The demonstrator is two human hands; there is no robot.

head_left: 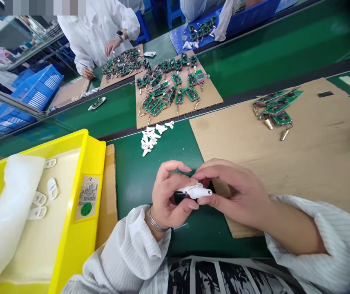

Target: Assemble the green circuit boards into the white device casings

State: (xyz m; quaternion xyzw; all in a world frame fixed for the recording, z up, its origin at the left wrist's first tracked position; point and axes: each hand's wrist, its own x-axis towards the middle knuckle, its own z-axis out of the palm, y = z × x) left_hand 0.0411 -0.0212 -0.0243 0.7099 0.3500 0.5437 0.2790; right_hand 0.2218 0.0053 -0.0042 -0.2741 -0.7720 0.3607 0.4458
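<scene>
A white plastic casing (195, 190) is gripped between the curled fingers of the left hand (170, 192) and the pinching fingertips of the right hand (234, 196), above a green workbench (138, 179). Loose white plastic pieces (150, 136) are heaped farther off. A yellow tray (83, 196) is placed to the left, and green circuit boards (280, 108) are laid on cardboard (300, 171) to the right.

A white plastic casing (193, 191) lies roughly level, its tapered nose pointing right, gripped between the left hand (171, 196) and right hand (232, 192). A dark component (181, 198) sits against its rear end, partly hidden, its exact form unclear.
</scene>
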